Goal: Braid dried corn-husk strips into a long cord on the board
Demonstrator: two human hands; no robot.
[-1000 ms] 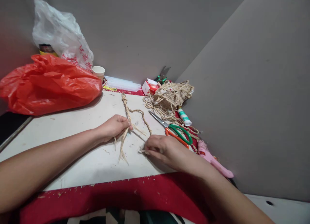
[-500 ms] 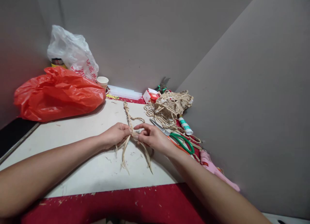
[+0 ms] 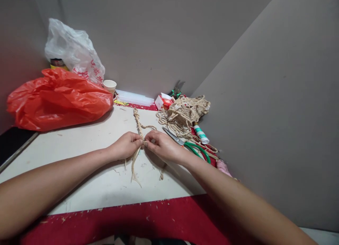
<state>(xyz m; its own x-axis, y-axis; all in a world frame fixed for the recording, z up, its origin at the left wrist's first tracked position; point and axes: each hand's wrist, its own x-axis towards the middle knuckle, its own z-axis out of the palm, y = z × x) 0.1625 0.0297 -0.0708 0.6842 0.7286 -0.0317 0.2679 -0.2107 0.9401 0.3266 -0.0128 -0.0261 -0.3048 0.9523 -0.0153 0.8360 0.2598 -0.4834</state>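
A braided straw cord runs from the middle of the white board toward me, with loose pale strands hanging from its near end. My left hand pinches the cord near that end, thumb and forefinger together. Close beside it, my right hand has its thumb and finger closed on the strands at the same spot. The fingertips of both hands nearly touch. A thin side cord curves off to the right behind my right hand.
Green-handled scissors, a tangle of straw cord, a white-and-green tube, a small red box and pliers lie to the right. A red bag, a clear bag and a paper cup stand back left.
The fingers of my right hand have drawn together at the cord. The strands that hung below my right hand are now mostly hidden or smeared. The view has shifted slightly.
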